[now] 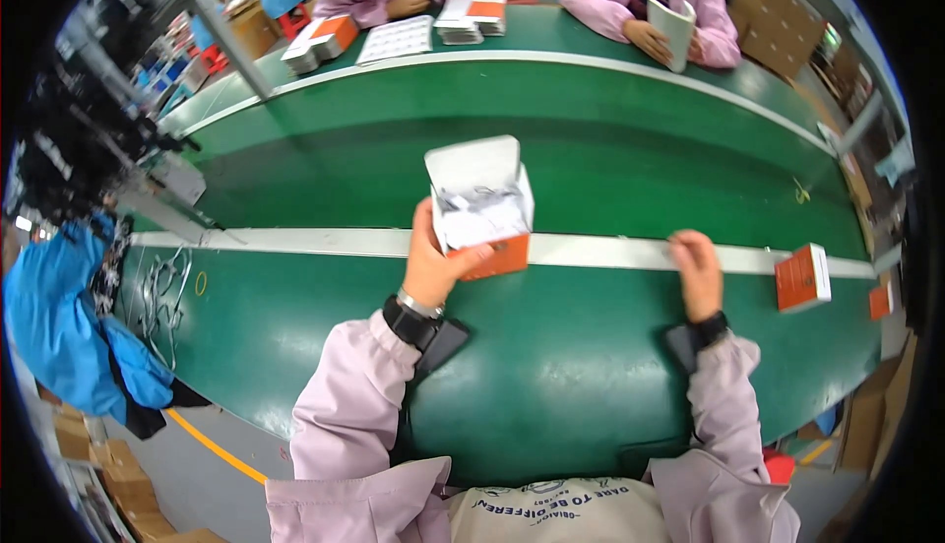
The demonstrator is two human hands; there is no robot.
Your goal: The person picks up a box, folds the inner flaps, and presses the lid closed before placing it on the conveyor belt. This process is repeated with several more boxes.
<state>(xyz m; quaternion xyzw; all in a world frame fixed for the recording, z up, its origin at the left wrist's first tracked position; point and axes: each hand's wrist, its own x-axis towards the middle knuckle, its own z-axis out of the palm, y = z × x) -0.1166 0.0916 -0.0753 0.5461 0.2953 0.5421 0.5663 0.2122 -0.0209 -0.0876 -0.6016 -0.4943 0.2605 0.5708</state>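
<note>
My left hand (431, 265) grips a small orange-and-white carton (506, 255) over the middle of the green bench. The carton's white flap (475, 163) stands up at the back. Inside lie white and greyish contents (482, 218), too unclear to name. Well apart from it, my right hand (697, 265) hovers above the white strip with its fingers curled together. Whatever those fingers may hold cannot be made out. A closed orange-and-white carton (802, 278) stands to the right of that hand.
Another small orange carton (879, 301) is at the far right edge. A white strip (369, 241) separates my bench (551, 376) from a green belt (610, 169). Loose grey cords (165, 292) lie left. Two people sit opposite, near stacked cartons (471, 19); one holds a pale booklet (670, 33).
</note>
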